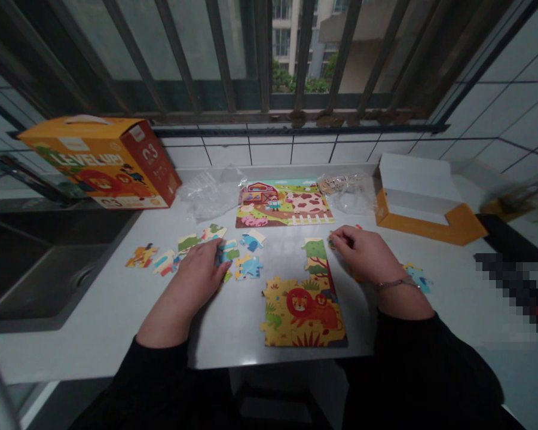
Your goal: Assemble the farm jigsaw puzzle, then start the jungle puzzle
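A partly joined puzzle with a red lion (302,310) lies near the counter's front edge, a narrow strip of joined pieces rising from its right side. My right hand (363,251) is beside the top of that strip, its fingers pinched on a small puzzle piece (332,240). Over the loose pieces on the left rests my left hand (201,263), thumb and fingers apart, touching pieces beneath it. A blue animal piece (249,267) and another blue piece (251,240) lie to its right. More pieces are partly hidden under both hands.
At the back lies a finished farm picture (284,204), between crumpled clear bags (210,194). An orange box (103,164) stands at the back left by a dark sink (36,257). An open box (424,203) sits at the back right. Blue pieces (418,278) lie beyond my right wrist.
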The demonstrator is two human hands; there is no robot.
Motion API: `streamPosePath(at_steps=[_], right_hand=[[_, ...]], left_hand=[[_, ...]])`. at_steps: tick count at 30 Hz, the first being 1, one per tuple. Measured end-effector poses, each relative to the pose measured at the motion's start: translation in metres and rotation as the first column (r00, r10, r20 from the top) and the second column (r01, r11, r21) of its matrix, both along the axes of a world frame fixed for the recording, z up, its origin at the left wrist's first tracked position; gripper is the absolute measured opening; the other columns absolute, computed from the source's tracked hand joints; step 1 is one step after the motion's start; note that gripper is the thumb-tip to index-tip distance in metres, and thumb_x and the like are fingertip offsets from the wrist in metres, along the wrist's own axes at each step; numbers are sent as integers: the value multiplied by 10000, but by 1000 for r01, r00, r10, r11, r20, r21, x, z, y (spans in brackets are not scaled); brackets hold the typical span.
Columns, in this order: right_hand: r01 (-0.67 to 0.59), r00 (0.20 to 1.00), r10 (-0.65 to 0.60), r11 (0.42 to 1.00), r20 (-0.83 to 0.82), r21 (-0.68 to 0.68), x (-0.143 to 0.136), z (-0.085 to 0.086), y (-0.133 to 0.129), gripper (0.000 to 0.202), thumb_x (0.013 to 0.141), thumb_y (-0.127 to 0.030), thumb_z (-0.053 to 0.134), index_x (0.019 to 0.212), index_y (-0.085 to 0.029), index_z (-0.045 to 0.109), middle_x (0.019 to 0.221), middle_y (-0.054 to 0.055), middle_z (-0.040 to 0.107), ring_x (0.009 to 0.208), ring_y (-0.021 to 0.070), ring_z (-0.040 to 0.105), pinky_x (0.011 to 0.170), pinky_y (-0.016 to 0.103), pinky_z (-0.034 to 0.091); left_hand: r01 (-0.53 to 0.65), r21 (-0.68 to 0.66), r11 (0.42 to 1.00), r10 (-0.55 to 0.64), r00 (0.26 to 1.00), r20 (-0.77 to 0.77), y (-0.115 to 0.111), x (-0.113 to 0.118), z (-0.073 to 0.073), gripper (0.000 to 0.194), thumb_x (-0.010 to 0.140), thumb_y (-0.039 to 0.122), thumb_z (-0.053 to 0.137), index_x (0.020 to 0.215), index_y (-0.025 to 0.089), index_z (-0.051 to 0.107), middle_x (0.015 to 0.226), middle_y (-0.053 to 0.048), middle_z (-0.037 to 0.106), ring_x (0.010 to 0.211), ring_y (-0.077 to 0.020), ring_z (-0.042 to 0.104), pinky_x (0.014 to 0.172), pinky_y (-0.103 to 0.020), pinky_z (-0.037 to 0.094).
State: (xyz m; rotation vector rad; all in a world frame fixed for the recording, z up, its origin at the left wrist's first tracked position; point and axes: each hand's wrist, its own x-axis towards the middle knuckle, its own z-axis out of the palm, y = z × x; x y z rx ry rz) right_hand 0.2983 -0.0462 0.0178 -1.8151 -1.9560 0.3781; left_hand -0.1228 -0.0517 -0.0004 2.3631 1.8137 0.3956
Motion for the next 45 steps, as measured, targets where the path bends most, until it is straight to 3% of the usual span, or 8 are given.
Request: streamPosePath(at_steps=[10,15,23,28,31,36,40,45], right_hand=[[-8,1000,8,1000,-8,-23,-2,0,0,260,1029,-405,587,990,-246,789,814,31,771,767,227,677,705,338,399],[-43,999,43,998,-17,-37,-3,2,0,274,1029,-395,573,987,-229,786,822,40,773,753,220,673,694,332,400],[-68,997,68,998,-27,-11,-4,0,-1,271,1024,-365,565,980,-217,788,812,44,763,758,216,665,702,325,395],[-82,995,82,997,-48,-1,-4,-2,1,265,1012,-346,563,967,-217,790,784,36,748,744,207,658,699,320,389],[-90,994,89,996,-68,-22,-5,-1,2,263,1006,-332,559,973,-213,790,801,40,757,750,204,662,704,318,392],[-108,991,106,994,-83,-20,-5,1,3,242,1005,-337,571,944,-222,775,763,21,728,714,192,633,698,314,379],[-122,989,120,992,-89,-20,-4,1,3,239,1019,-337,571,933,-223,761,773,19,730,726,190,629,702,312,368],[-144,984,141,989,-107,-18,-3,1,5,217,1021,-313,573,920,-221,742,766,5,706,725,177,608,691,301,361]], left_hand=[[60,11,998,-61,997,47,3,-1,6,491,1000,352,676,1462,192,629,1473,-203,709,1393,-391,636,1216,-617,490],[135,-32,990,-134,990,46,6,-4,8,471,1029,329,619,1488,226,647,1533,-149,700,1516,-386,551,1271,-606,442],[119,-26,993,-117,990,74,11,-4,16,381,936,307,708,1311,242,692,1343,-137,763,1285,-363,668,1143,-554,520],[89,59,994,-95,988,120,2,-1,32,375,869,328,780,1229,263,698,1248,-91,753,1220,-349,666,1111,-523,529],[170,122,978,-187,971,149,1,18,50,383,883,342,796,1242,264,686,1254,-77,749,1206,-333,667,1104,-504,524],[404,80,911,-411,903,124,17,90,68,273,938,234,759,1200,283,701,1335,-69,739,1330,-319,620,1217,-540,431],[515,44,856,-516,848,120,34,135,53,271,904,162,776,1154,265,756,1267,-77,741,1293,-324,619,1178,-526,458],[538,35,842,-538,836,110,43,143,27,264,925,171,758,1173,247,804,1229,-98,739,1257,-327,621,1164,-537,477]])
